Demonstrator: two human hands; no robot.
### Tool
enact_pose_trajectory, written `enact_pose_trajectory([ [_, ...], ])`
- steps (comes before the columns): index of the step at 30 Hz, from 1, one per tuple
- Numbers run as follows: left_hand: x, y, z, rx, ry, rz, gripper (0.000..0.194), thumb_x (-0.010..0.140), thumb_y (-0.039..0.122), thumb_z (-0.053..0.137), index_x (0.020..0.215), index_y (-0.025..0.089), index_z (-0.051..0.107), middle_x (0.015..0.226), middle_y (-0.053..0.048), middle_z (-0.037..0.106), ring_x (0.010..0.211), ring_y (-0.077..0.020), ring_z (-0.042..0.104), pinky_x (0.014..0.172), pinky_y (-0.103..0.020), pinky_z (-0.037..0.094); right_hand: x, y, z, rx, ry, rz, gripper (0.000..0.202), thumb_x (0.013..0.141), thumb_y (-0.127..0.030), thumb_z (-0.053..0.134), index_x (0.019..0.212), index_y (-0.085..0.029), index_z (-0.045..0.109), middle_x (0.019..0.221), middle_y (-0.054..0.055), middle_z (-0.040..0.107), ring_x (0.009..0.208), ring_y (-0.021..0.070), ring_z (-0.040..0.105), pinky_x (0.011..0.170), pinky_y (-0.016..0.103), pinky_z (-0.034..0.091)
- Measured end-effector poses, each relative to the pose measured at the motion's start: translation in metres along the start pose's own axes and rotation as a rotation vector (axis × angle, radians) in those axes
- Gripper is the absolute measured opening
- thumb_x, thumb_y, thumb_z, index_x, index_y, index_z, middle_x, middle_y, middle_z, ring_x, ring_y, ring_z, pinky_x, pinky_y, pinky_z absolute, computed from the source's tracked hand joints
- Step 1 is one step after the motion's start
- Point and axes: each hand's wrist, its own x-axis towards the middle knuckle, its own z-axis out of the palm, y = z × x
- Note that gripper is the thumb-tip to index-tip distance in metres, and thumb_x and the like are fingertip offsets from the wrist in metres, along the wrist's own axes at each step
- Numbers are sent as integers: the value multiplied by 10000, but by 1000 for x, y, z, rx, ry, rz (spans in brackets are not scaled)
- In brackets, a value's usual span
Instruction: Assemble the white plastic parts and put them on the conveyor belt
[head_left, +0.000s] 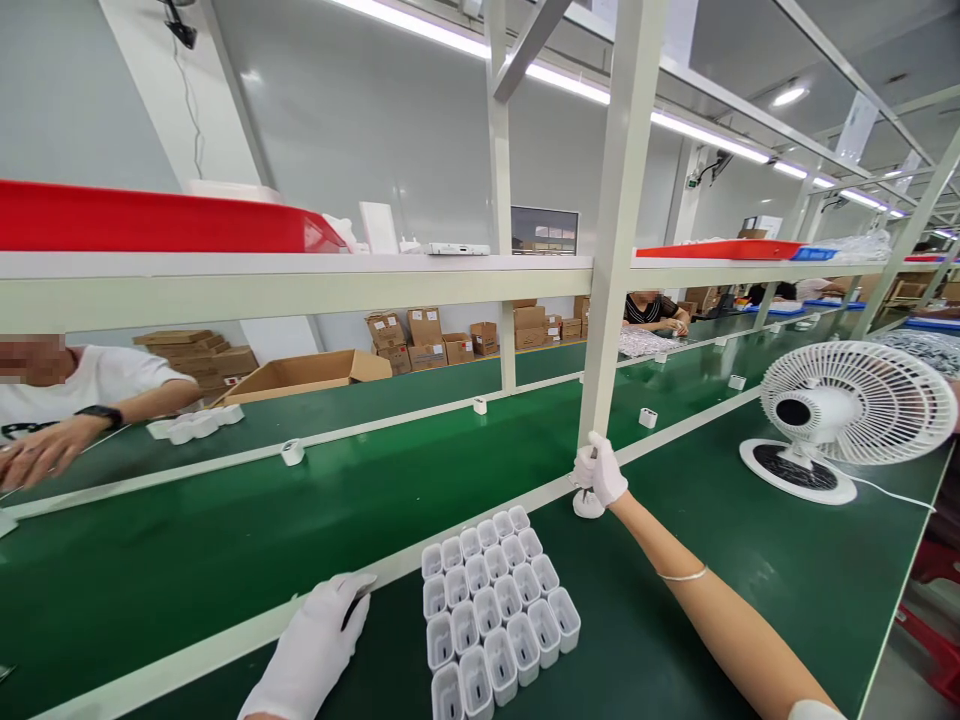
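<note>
White plastic cups (486, 612) stand with their mouths up in close rows on the green bench, several to a row, each with a dark slot inside. To their left, my left hand (319, 640) in a white glove lies over the pale rail, fingers stretched out, holding nothing. My right hand (600, 472), also gloved, is closed at the foot of the white upright post (611, 230). What its fingers grip is hidden. Just below them, a small white rounded thing (589, 504) shows on the bench.
A green conveyor belt (390, 500) runs beyond the rail, carrying small white parts (292, 452). A white fan (817, 420) stands at right. Overhead, a shelf (300, 290) holds a red tray (150, 220). Across the belt, a co-worker's hand (52, 450) is at left, near a cardboard box (300, 375).
</note>
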Motion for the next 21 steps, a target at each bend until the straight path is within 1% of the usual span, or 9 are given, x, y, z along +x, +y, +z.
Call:
enact_pose_trajectory([
  [4,0,0,0,-5,-9,1,436,869,395,390,1062,204,731,1146,-128,752,1066,-295,696,1018,-433,522,3,-11,-7,-2,-37,-8,258,1007,-389,559,999,-144,639,836,10,634,613,85,562,516,204,502],
  [7,0,-2,2,-17,3,0,442,873,408,386,1058,202,730,1138,-136,747,1059,-300,693,996,-440,535,-2,-8,-9,-10,-60,-10,268,1021,-384,531,990,-142,641,833,14,636,617,87,567,517,203,502],
  [10,0,-5,5,-30,6,10,446,884,406,378,1073,198,724,1148,-132,742,1069,-299,692,1011,-450,527,-8,-4,-7,-11,-84,-14,285,1029,-386,509,1018,-138,650,909,44,660,701,115,614,591,241,545],
  [13,0,-6,7,-29,4,13,464,889,410,368,1093,183,717,1169,-141,734,1096,-306,686,1044,-468,507,-8,-7,-6,-2,-106,-24,278,1024,-390,518,1059,-150,654,982,60,673,783,139,642,668,281,575],
  [15,0,-6,7,-22,-6,12,486,890,413,356,1110,165,711,1172,-155,729,1101,-311,684,1048,-475,504,-4,-14,-8,7,-116,-31,279,1025,-393,517,1048,-152,656,964,57,677,766,134,641,657,276,574],
  [18,1,-5,5,-11,-17,11,495,894,414,344,1110,161,710,1170,-160,724,1098,-312,685,1038,-468,511,1,-22,-11,18,-126,-37,318,1049,-389,459,995,-145,656,868,35,663,675,104,615,581,231,544],
  [21,0,-3,4,1,-5,11,465,892,403,352,1078,185,718,1167,-145,726,1104,-304,681,1038,-451,509,0,-18,-11,28,-136,-37,316,1050,-379,459,994,-136,654,855,31,654,661,100,609,561,220,534],
])
